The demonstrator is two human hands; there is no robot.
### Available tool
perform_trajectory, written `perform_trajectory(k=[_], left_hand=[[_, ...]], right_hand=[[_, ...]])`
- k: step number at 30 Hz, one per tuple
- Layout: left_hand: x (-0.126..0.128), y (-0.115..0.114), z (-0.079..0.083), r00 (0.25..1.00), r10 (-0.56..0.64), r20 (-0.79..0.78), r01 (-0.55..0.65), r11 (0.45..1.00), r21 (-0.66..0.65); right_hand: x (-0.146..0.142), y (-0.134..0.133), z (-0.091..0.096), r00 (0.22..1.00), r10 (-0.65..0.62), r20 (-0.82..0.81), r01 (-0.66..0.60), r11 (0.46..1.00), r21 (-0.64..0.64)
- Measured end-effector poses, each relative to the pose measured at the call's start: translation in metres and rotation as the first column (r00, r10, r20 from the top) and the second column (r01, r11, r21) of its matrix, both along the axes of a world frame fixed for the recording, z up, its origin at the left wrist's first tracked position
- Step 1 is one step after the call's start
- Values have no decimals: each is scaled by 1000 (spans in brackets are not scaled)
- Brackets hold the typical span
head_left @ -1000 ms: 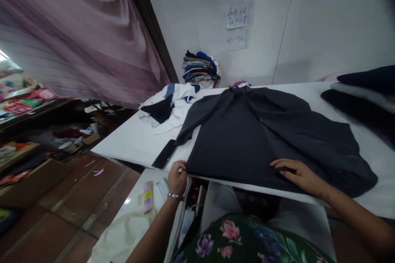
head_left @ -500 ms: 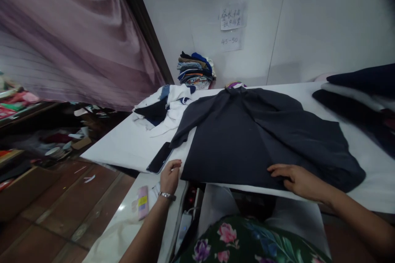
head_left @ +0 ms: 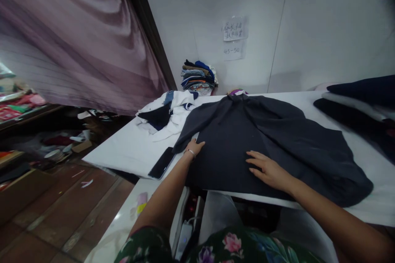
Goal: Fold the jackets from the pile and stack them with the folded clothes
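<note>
The left hand (head_left: 194,147) and the right hand (head_left: 268,171) lie open and flat, well apart, pressing on a dark grey long-sleeved garment (head_left: 225,160) without gripping it. The garment spreads out under and beyond both hands on the white tabletop (head_left: 123,148). Just left of the left hand lies a black smartphone (head_left: 162,162), with a crumpled white-and-navy garment (head_left: 163,115) farther beyond

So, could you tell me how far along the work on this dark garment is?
The dark grey garment lies spread on the white table, one sleeve out. The left hand and right hand lie flat on it, the left near its edge. Still rumpled: its far-right folds and the white garment beside it.
</note>
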State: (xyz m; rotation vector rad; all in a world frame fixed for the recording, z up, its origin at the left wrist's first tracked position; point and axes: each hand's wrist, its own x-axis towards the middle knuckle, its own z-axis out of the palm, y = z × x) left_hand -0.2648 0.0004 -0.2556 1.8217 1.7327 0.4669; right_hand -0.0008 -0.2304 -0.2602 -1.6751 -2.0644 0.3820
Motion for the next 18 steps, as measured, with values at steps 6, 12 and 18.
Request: perform_trajectory(k=[6, 12, 18], left_hand=[[-6, 17, -6, 1000, 14, -1, -14, 1000, 19], [-21, 21, -12, 991, 96, 89, -93, 995, -33], [-11, 45, -18, 880, 229, 417, -155, 966, -205]], right_hand=[[-7, 11, -31, 990, -29, 140, 40, 996, -77], [-5, 2, -42, 990, -32, 138, 43, 996, -76], [-6, 16, -27, 995, -39, 91, 55, 982, -183]])
